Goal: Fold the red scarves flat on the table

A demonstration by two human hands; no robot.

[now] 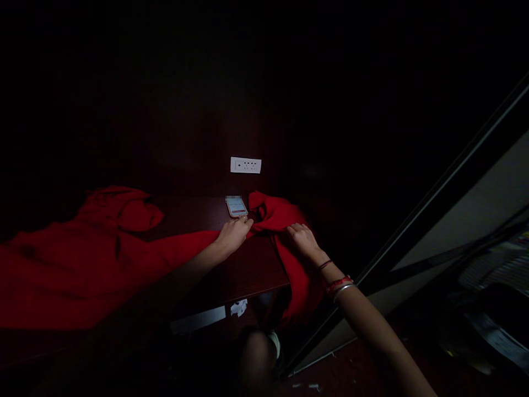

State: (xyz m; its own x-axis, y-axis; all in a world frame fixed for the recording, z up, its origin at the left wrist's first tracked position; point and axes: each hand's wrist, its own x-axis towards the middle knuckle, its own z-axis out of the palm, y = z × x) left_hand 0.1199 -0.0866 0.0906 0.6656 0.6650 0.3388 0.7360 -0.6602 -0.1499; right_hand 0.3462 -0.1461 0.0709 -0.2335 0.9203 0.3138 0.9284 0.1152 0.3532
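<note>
A long piece of red cloth (pixel 95 264) stretches across a dark wooden surface (pixel 243 270), heaped at the left and hanging over the right end. My left hand (pixel 235 234) is closed on its narrow, gathered middle. Farther right, my right hand (pixel 302 238) grips the same cloth, with the fingers curled over its edge. Between the two hands the fabric is bunched, and a loose fold stands up behind it. A phone (pixel 237 207) with a lit screen lies just beyond my left hand. The garment's kind, if it is one, cannot be made out.
A white wall socket (pixel 246 165) sits above the phone. Under the surface are crumpled white paper (pixel 238 307) and a pale flat strip (pixel 199 320). A dark frame with a light edge (pixel 444 179) slants along the right. Most of the room is in deep shadow.
</note>
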